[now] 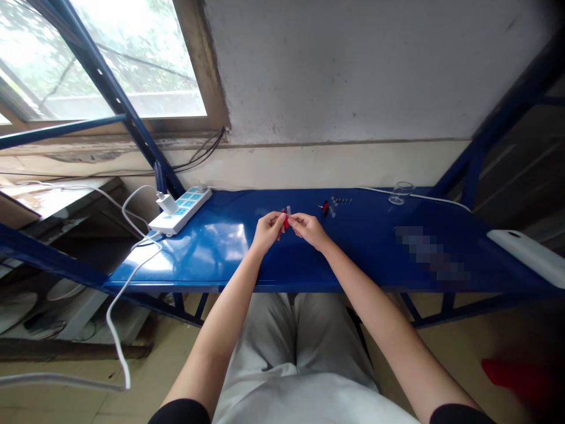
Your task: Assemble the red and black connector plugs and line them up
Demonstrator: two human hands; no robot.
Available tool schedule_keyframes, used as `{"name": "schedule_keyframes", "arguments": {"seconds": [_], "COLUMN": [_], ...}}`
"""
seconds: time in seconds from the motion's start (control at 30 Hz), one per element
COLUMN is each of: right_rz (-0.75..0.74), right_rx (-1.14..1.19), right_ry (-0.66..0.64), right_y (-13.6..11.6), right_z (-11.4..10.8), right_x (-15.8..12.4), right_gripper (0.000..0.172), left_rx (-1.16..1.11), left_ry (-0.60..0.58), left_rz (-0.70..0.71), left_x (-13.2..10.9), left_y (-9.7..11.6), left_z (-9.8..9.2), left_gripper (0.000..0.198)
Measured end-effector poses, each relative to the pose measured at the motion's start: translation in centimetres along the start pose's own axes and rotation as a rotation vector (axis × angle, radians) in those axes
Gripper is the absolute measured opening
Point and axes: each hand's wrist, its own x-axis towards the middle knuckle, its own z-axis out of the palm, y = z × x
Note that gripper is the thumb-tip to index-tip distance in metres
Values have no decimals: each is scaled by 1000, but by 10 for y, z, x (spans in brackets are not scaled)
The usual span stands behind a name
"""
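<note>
Close together over the middle of the blue table, my two hands meet at a small red piece (286, 222). My left hand (268, 228) pinches the red piece between thumb and fingers. My right hand (308, 228) is closed on a small clear piece (288, 209) that stands up beside the red one. How the two pieces join is too small to make out. Further right on the table lies a small red and black piece (325, 207) with a thin tip. Next to it are several small clear pieces (333, 206) and a row of small dark metallic bits (344, 201).
A white power strip (182, 211) with a plug and cables sits at the table's left end. Toward the back right stands a clear glass (401, 193). At the right edge is a white rounded object (525, 253). Blue metal posts (99, 73) rise at both sides.
</note>
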Motion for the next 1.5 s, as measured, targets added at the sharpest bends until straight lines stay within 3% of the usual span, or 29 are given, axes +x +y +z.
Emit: {"name": "schedule_keyframes", "arguments": {"seconds": [0.3,0.43,0.63,0.8,0.93,1.5], "right_rz": [-27,-59,-47,3,51,27], "right_rx": [-113,-207,-336,-504,-689,-957], "right_ry": [-110,-40,157,212,233,271], "right_y": [8,5,-6,4,18,37], "right_z": [-5,-15,-59,-105,-125,-112], "right_x": [2,5,-2,-10,-11,1], "right_gripper": [36,37,36,35,31,25], "left_rx": [40,70,154,217,241,280], "left_ry": [-54,3,74,50,40,21], "left_rz": [70,94,66,53,59,65], "left_x": [-3,-1,1,0,0,-1], "left_y": [-3,-5,-11,-11,-10,-10], "left_z": [1,-1,-1,1,1,0], "left_gripper": [28,27,23,20,19,20]}}
